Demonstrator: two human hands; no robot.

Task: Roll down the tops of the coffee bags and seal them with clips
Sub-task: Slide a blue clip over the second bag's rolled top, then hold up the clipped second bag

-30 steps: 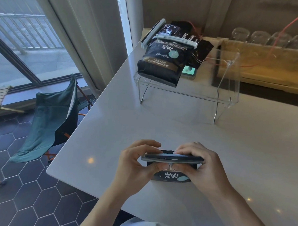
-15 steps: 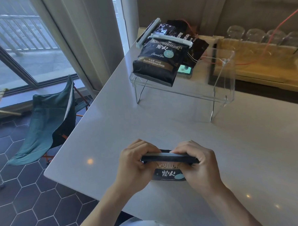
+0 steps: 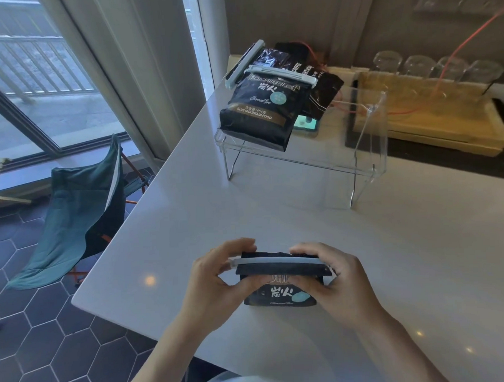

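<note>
While the black coffee bag stands on the white table near its front edge, you have it caught between both hands, its top rolled down into a dark band. A pale grey clip lies along that rolled top, running from one hand to the other. Your left hand grips the left end of bag and clip, fingers curled over the top and thumb against the front. Your right hand grips the right end the same way, fingers over the roll. Farther back on the table, a clear acrylic stand carries a sealed coffee bag with its own pale clip across the top, and more dark bags lie just behind it. A wooden tray with upturned glasses sits beyond. Left of the table, a green folding chair rests on the hexagon-tiled floor.
</note>
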